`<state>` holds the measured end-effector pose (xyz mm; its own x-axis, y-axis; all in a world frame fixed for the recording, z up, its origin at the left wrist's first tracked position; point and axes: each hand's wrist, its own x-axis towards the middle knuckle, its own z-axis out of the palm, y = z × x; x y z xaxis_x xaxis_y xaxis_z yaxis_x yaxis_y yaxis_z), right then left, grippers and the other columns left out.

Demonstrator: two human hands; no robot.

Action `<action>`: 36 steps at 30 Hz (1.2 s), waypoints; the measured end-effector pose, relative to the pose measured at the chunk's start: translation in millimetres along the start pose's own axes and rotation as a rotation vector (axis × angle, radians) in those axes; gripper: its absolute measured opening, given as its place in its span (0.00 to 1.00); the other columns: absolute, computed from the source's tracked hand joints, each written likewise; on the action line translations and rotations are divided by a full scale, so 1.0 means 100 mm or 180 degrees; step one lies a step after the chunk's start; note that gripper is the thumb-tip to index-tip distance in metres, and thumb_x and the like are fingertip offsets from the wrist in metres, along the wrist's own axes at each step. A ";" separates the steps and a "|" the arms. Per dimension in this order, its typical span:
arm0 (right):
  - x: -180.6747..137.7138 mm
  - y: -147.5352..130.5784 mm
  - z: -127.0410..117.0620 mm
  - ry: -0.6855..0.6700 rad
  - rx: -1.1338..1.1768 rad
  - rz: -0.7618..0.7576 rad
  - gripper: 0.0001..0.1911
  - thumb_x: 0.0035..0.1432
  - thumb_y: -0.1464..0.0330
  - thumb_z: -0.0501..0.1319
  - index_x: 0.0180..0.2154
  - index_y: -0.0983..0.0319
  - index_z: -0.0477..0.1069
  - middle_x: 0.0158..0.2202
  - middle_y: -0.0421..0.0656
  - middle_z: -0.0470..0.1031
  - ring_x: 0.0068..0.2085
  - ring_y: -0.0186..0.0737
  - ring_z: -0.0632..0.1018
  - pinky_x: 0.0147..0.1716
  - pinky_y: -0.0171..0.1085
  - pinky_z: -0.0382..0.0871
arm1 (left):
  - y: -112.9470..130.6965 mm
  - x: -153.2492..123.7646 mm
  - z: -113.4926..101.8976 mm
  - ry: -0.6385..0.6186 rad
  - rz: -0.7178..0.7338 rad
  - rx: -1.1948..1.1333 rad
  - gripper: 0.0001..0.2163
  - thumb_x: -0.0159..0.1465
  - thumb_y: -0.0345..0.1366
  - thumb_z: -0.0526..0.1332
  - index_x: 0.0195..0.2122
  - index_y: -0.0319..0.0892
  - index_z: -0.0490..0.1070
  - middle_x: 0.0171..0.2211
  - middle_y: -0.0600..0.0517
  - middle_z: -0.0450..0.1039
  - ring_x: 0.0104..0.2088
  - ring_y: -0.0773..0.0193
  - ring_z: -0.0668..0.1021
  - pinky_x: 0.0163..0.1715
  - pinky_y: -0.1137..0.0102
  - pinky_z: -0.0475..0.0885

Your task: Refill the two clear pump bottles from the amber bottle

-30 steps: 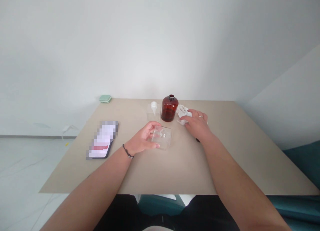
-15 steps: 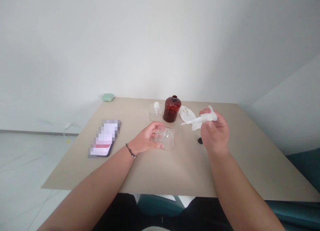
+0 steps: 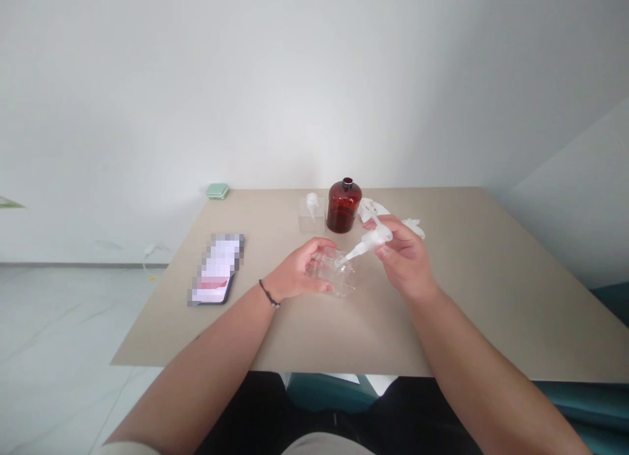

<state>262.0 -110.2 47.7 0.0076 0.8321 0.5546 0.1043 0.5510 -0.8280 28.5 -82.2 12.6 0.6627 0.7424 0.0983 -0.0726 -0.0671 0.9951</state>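
My left hand is wrapped round a clear square bottle standing on the beige table. My right hand pinches a white pump head, tilted, with its thin tube pointing down-left at the clear bottle's neck. Just behind stand a brown glass bottle and a second clear bottle with a white pump.
A phone lies on the table to the left. A small green case sits at the far left corner. White crumpled wrapping lies right of the brown bottle. Teal seating shows below and right of the table edge.
My right hand lifted the white pump head off the table and brought it left, down to the clear bottle's neck. The left hand stayed on the bottle. The view shifted slightly.
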 end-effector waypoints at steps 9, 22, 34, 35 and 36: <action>-0.04 0.05 0.10 -0.0654 -0.0268 0.0000 0.18 0.58 0.49 0.67 0.43 0.53 0.76 0.44 0.44 0.77 0.48 0.48 0.78 0.53 0.52 0.71 | -0.01 0.00 0.02 0.0027 0.0080 -0.0054 0.34 0.46 0.41 0.79 0.52 0.44 0.67 0.49 0.47 0.71 0.49 0.54 0.75 0.51 0.58 0.71; -0.05 0.08 0.15 -0.0909 -0.0687 -0.0002 0.14 0.58 0.53 0.68 0.42 0.53 0.75 0.46 0.45 0.78 0.49 0.50 0.78 0.53 0.51 0.71 | -0.02 0.01 0.01 0.0078 0.0233 0.0047 0.34 0.45 0.41 0.79 0.50 0.45 0.66 0.49 0.48 0.68 0.49 0.54 0.74 0.49 0.61 0.71; -0.09 0.15 0.23 -0.0739 -0.0651 0.0361 0.17 0.57 0.54 0.68 0.44 0.54 0.72 0.45 0.44 0.76 0.48 0.48 0.77 0.52 0.49 0.70 | -0.09 0.03 0.02 0.0275 0.0458 0.0128 0.33 0.47 0.39 0.78 0.51 0.46 0.64 0.49 0.49 0.67 0.49 0.55 0.74 0.49 0.61 0.70; -0.10 0.15 0.25 -0.0705 -0.0594 0.0412 0.18 0.57 0.53 0.68 0.44 0.54 0.71 0.44 0.43 0.76 0.47 0.48 0.77 0.51 0.49 0.70 | -0.10 0.03 0.02 0.0305 0.0442 0.0116 0.34 0.47 0.39 0.78 0.51 0.46 0.64 0.50 0.49 0.67 0.48 0.55 0.74 0.49 0.61 0.70; -0.11 0.16 0.27 -0.0674 -0.0522 0.0456 0.19 0.57 0.52 0.68 0.44 0.54 0.71 0.43 0.42 0.76 0.46 0.47 0.76 0.50 0.48 0.71 | -0.10 0.03 0.03 0.0340 0.0423 0.0107 0.34 0.47 0.39 0.78 0.52 0.46 0.63 0.50 0.48 0.67 0.48 0.55 0.74 0.49 0.61 0.70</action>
<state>236.8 -108.6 25.6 -0.1720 0.9049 0.3893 0.2763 0.4236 -0.8627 33.6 -80.9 2.7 0.5657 0.7921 0.2292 -0.1281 -0.1901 0.9734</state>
